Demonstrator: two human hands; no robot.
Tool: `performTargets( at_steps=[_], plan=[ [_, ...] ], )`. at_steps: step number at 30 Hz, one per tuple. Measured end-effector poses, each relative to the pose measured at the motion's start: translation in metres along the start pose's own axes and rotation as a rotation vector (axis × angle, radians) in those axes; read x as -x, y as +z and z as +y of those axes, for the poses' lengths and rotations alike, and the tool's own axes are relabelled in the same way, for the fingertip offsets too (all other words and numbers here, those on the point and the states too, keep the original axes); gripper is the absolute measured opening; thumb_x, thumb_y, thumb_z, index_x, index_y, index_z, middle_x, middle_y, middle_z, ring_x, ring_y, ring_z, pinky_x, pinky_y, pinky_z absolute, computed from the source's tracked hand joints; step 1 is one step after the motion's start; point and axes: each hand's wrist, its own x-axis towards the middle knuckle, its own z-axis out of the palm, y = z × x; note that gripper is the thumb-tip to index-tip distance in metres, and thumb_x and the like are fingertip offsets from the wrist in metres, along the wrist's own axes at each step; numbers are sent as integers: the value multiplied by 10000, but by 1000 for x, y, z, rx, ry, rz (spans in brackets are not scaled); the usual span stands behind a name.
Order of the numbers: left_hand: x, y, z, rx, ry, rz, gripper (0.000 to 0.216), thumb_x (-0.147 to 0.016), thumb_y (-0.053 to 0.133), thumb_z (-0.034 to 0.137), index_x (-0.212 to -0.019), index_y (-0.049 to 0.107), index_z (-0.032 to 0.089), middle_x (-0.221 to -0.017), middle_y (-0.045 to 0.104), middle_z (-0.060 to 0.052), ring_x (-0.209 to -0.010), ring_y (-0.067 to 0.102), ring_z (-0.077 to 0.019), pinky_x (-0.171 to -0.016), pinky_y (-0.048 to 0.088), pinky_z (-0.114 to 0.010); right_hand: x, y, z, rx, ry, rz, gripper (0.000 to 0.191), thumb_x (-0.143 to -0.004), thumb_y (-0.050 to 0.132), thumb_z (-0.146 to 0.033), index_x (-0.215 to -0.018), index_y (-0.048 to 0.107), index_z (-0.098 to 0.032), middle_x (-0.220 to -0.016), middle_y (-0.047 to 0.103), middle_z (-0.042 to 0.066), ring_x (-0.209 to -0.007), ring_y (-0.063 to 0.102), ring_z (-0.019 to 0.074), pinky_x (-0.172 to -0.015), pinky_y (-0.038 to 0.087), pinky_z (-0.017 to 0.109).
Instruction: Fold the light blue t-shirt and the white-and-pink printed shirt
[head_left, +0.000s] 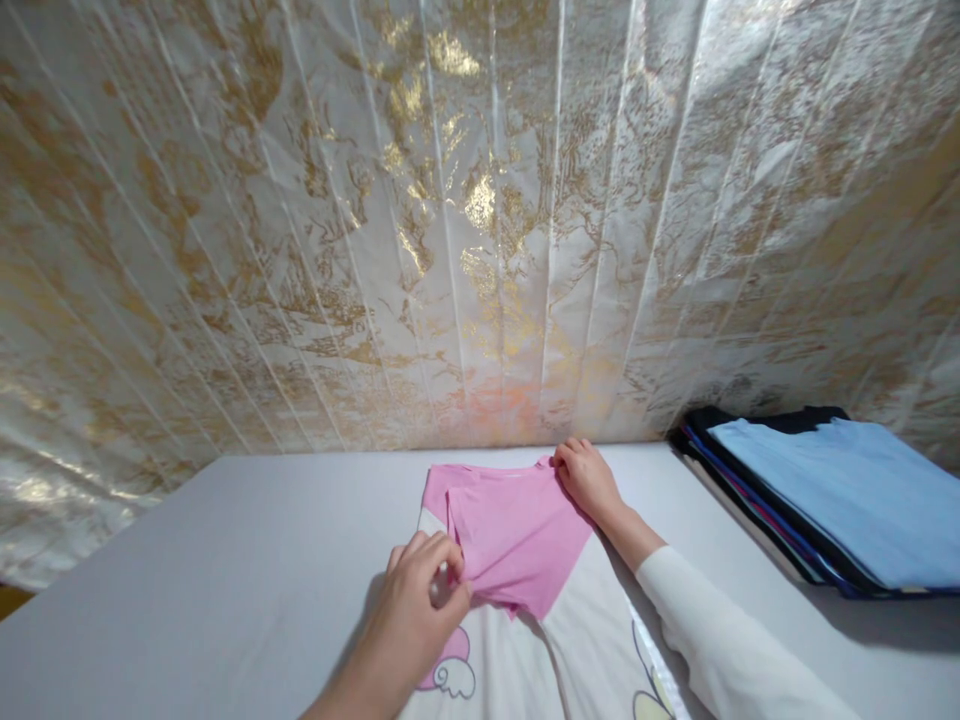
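A small pink and white shirt (517, 540) with a printed figure lies on the white table (225, 560), its pink top part toward the wall. My left hand (420, 600) pinches the pink fabric at the shirt's left side, fingers closed on it. My right hand (589, 480), in a white sleeve, grips the shirt's far right corner near the wall.
A stack of folded clothes (832, 500), light blue on top and dark ones beneath, sits at the right of the table. A shiny gold and white patterned wall covering (480, 220) rises directly behind the table.
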Motion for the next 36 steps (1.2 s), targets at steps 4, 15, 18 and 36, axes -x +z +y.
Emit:
performTargets(
  at_steps=[4, 15, 18, 36],
  plan=[
    [10, 3, -10, -16, -97, -50, 102, -756, 530, 135, -710, 526, 226, -764, 608, 8, -787, 542, -192, -716, 389, -279, 0, 0, 0, -9, -2, -5, 196, -847, 515, -57, -821, 665, -179, -908, 639, 72, -890, 505, 207, -771, 332, 275],
    [0, 6, 4, -5, -48, -123, 321, -760, 536, 151, -1055, 600, 262, -723, 614, 47, -809, 562, -194, -786, 377, -289, 2, -5, -5, -33, -15, 7, 172, -824, 511, -81, -800, 652, -175, -893, 626, 70, -887, 504, 200, -784, 341, 272],
    [-10, -4, 0, -94, -41, -133, 410, -759, 509, 92, -1125, 581, 261, -809, 648, 37, -795, 581, -180, -792, 376, -287, 2, -5, -5, -42, -7, 12, 143, -810, 524, -105, -794, 648, -175, -894, 620, 71, -889, 504, 201, -791, 344, 273],
    [-92, -22, -32, -390, 211, -19, 153, -900, 502, 120, -882, 631, 201, -961, 624, -46, -942, 549, -210, -822, 409, -310, 2, -4, -4, -83, 4, 9, 124, -783, 522, -113, -781, 625, -182, -886, 599, 62, -875, 495, 200, -796, 350, 272]
  ],
)
